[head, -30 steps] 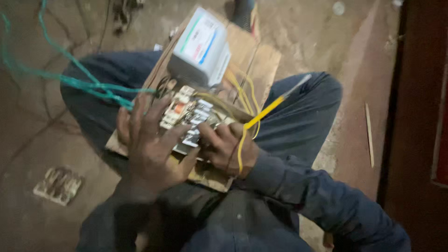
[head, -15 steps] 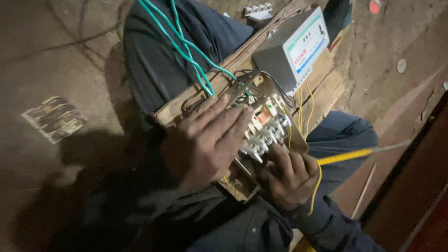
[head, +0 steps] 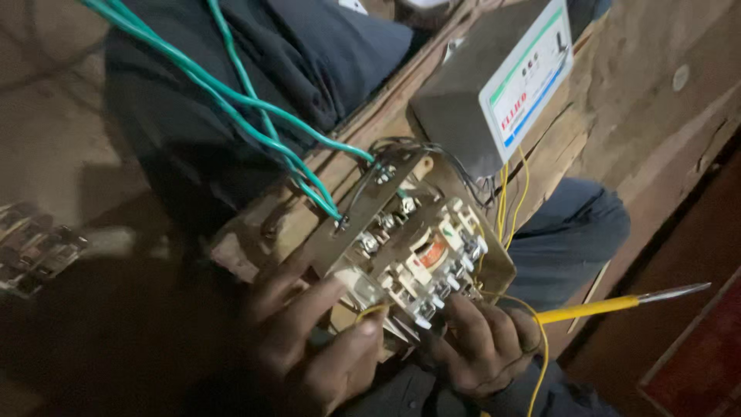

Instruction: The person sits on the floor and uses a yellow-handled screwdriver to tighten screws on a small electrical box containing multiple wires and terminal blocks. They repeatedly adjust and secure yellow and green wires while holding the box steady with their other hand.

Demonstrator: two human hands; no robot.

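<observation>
A wooden board point(head: 370, 131) rests across my lap. Mounted on it is an electrical switch block point(head: 417, 259) with white terminals and screws. My left hand point(head: 312, 340) grips the block's near-left corner and pinches a thin yellow wire against it. My right hand point(head: 482, 347) presses on the block's near edge and holds a yellow-handled screwdriver point(head: 610, 305) that points right. Green wires point(head: 255, 116) run from the upper left into the block. A grey box with a white label point(head: 502, 85) sits at the board's far end, with yellow wires point(head: 505, 197) leading down from it.
Another switch part point(head: 35, 247) lies on the dirt floor at the left. My blue trouser legs point(head: 567, 232) lie under the board. Dark reddish wood point(head: 695, 340) stands at the right edge.
The view has closed in on the block. My left hand has slid from covering the block's top down to its near-left corner, so the terminals show. The screwdriver stays in my right hand.
</observation>
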